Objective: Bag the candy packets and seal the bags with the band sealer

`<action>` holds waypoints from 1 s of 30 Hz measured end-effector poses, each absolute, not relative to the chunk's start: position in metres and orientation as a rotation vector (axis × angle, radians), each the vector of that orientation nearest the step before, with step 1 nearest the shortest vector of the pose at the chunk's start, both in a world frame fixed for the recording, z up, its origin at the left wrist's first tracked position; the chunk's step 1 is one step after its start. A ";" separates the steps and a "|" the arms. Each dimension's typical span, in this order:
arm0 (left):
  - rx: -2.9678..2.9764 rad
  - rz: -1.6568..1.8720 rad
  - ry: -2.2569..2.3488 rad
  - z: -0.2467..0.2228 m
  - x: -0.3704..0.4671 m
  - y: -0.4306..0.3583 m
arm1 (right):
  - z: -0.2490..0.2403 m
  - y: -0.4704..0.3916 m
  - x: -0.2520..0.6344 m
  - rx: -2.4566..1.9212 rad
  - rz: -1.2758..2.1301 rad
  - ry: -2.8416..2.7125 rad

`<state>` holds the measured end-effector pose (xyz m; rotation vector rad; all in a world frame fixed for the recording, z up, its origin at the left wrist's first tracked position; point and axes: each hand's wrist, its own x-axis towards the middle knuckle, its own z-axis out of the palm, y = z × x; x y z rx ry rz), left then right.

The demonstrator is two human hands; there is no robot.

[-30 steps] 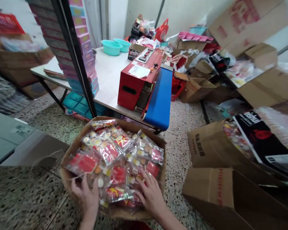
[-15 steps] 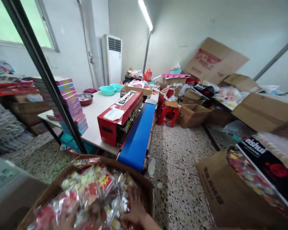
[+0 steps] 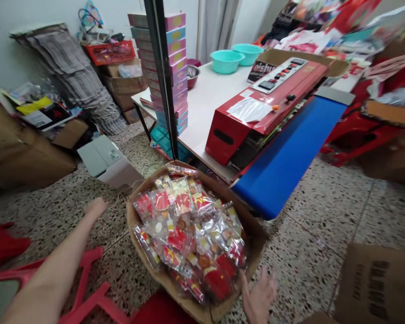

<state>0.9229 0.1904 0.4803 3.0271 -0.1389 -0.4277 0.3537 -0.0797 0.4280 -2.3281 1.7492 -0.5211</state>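
Observation:
A cardboard box (image 3: 137,238) full of clear plastic packets (image 3: 178,238) with red, white and yellow pieces stands in front of me. My right hand (image 3: 260,292) is at the box's near right edge, holding nothing, its fingers spread and slightly blurred. My left hand (image 3: 96,208) is out over the floor, left of the box and apart from it. Its fingers are blurred and mostly hidden, so their closing does not show. A thin string hangs close by it. The nearest thing beyond is a grey-white carton (image 3: 104,157).
A red sealing machine (image 3: 232,130) with a blue conveyor belt (image 3: 280,157) stands on the white table (image 3: 202,99) beyond the box. A black post (image 3: 164,76) rises before stacked pink and blue boxes (image 3: 178,67). Red stool parts (image 3: 84,270) lie left; another carton (image 3: 374,283) is right.
My view has swung left and down. Both hands have come off the packets inside the box: the left out to the left, the right to the box's near right edge.

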 end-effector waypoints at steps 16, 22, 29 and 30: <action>2.371 -0.700 -1.659 0.429 0.842 -0.110 | 0.403 -0.070 0.375 -2.306 -0.315 1.660; 2.385 -0.481 -1.499 0.459 0.840 -0.103 | 0.448 -0.079 0.333 -2.766 0.178 1.289; 2.151 -0.711 -1.535 0.486 0.619 0.052 | 0.464 -0.141 0.329 -2.956 0.605 0.311; 2.113 -0.845 -1.575 0.481 0.572 0.068 | 0.461 -0.149 0.340 -2.963 0.684 0.246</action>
